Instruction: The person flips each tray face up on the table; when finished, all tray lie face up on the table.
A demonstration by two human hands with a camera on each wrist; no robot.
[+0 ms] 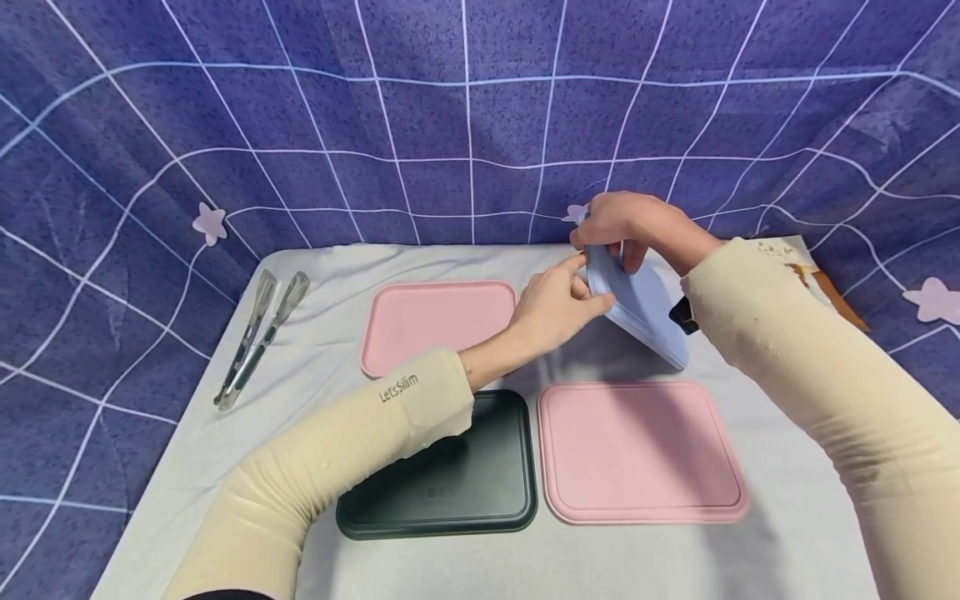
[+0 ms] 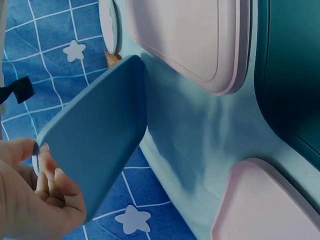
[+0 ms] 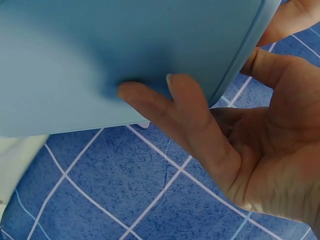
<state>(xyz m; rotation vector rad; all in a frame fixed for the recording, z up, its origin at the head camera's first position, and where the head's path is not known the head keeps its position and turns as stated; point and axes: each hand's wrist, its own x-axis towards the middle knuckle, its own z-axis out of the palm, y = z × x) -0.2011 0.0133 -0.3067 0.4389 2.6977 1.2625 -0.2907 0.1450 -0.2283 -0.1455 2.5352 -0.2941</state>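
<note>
A light blue cutting board [image 1: 648,312] is tilted up on edge at the back right of the table, its lower edge down by the cloth. My left hand [image 1: 555,304] pinches its left edge between thumb and fingers. Higher up, my right hand [image 1: 626,223] grips the upper corner, with fingers over the board's face. The right wrist view shows two fingertips of the right hand [image 3: 270,135] against the flat blue surface [image 3: 90,65]. In the left wrist view, the blue board [image 2: 100,125] shows a shallow raised rim.
A pink cutting board [image 1: 645,450] lies front right, beside a dark green one [image 1: 450,492]. Another pink board [image 1: 435,321] lies behind, partly under my left arm. Metal tongs [image 1: 258,355] rest at left. A printed packet [image 1: 783,250] is at the far right, before the blue curtain [image 1: 420,117].
</note>
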